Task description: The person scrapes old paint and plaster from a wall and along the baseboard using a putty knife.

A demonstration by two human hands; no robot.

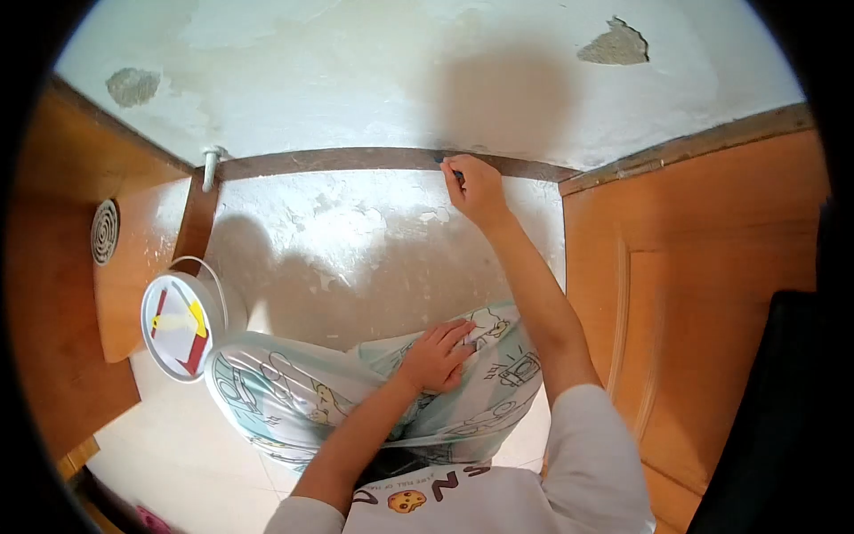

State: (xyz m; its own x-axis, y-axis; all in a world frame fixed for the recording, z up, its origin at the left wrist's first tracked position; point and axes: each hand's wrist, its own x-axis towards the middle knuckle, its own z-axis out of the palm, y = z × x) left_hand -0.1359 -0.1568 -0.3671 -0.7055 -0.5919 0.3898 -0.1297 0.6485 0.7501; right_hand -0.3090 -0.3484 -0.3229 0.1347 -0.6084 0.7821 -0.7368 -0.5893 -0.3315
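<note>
My right hand is closed around a small dark tool, of which only a bit shows between the fingers. It is held against the brown wooden strip that runs along the wall. My left hand rests on my patterned trousers, fingers slightly spread, with nothing in it. Below the strip, the wall surface is pale, with flaking paint and shadows across it.
A white bucket with a lid and wire handle stands at the left. Wooden panels flank both sides, the right one close to my right arm. A white pipe sticks out at the upper left. Plaster is chipped higher up.
</note>
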